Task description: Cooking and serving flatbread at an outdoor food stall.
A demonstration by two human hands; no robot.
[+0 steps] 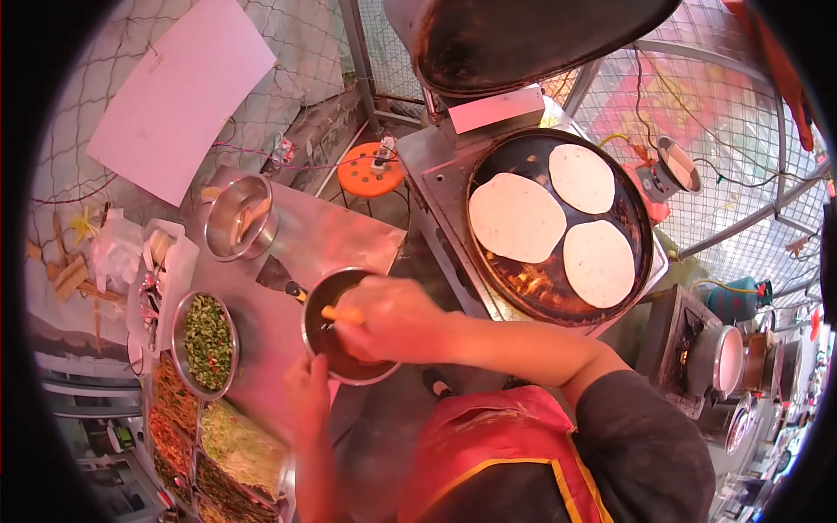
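Note:
A metal bowl (pixel 312 346) stands at the right edge of the steel counter, with a brownish inside. My left hand (pixel 308 389) grips its lower rim, thumb on the edge. Over the bowl, my right hand (pixel 386 320) is closed on a yellow wooden-looking handle (pixel 343 316); the tool's working end is hidden by the hand. A turner (pixel 278 274) with a black and yellow handle lies against the bowl's far left side. On the round black griddle (pixel 529 284) at the right lie three pale flatbreads (pixel 516 217), apart from my hands.
A raised griddle lid (pixel 523 46) hangs above the griddle. On the counter (pixel 268 314) are a steel bowl with tongs (pixel 219 232), a bowl of chopped green peppers (pixel 208 340) and trays of shredded vegetables (pixel 239 444). Behind stands an orange stool (pixel 369 176). A pot (pixel 716 359) sits on a stove.

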